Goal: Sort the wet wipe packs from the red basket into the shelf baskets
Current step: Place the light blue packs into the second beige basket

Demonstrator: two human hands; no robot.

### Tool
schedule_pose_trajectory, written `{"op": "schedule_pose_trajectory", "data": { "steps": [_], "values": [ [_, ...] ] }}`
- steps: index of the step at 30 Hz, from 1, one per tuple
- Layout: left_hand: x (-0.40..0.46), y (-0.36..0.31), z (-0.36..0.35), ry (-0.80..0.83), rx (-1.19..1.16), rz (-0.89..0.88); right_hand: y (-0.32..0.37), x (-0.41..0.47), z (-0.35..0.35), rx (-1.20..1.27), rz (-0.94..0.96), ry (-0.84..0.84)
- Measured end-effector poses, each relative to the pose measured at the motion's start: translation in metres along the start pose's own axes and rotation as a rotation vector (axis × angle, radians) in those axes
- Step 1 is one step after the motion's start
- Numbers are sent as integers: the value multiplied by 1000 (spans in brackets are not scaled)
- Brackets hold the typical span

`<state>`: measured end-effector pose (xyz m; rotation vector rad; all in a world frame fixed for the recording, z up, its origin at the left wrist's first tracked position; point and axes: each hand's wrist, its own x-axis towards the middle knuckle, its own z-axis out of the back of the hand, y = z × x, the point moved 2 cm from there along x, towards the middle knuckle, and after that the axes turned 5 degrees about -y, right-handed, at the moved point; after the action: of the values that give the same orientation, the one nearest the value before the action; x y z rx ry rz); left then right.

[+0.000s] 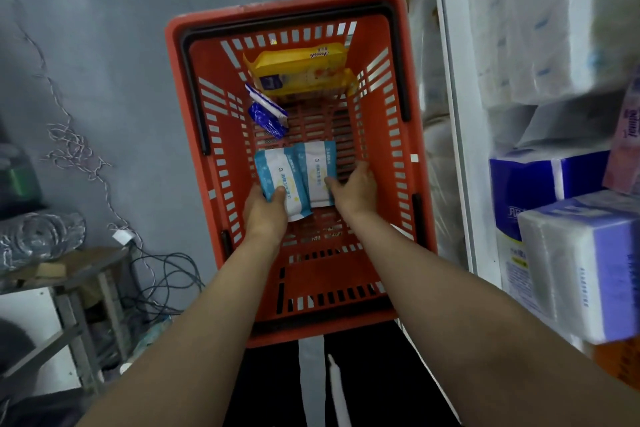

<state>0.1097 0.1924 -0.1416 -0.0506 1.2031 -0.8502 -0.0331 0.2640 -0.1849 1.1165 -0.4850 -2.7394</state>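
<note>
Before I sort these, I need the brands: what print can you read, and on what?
Yellow wipe pack: cursive brand word, upside down, not legible.
Two light blue wipe packs, left and right: print too small.
Dark blue wipe pack: none legible.
Shelf tissue packs: characters blurred.

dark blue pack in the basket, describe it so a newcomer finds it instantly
Start at the red basket on the floor. At its far end lies a large yellow pack; the dark blue pack sits just in front of that pack's left corner, beyond the two light blue packs the hands hold. It is the smallest pack and the only dark blue one.
</note>
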Motion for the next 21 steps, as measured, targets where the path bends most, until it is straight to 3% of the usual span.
{"op": "schedule_pose_trajectory", "data": {
  "steps": [5, 9, 14, 21],
  "values": [
    [-8, 1, 8, -41, 1, -76, 4, 17, -30, -241, -48, 12],
    [-15, -4, 13, -58, -20, -97, 6, 26, -31, -147, -121, 126],
    [-29, -14, 20, -52, -38, -125, 5, 2, -3, 128, -38, 123],
    [-69, -40, 48, 8, -180, -210, 7, -86, 69, 854, -58, 19]
  ]
}}
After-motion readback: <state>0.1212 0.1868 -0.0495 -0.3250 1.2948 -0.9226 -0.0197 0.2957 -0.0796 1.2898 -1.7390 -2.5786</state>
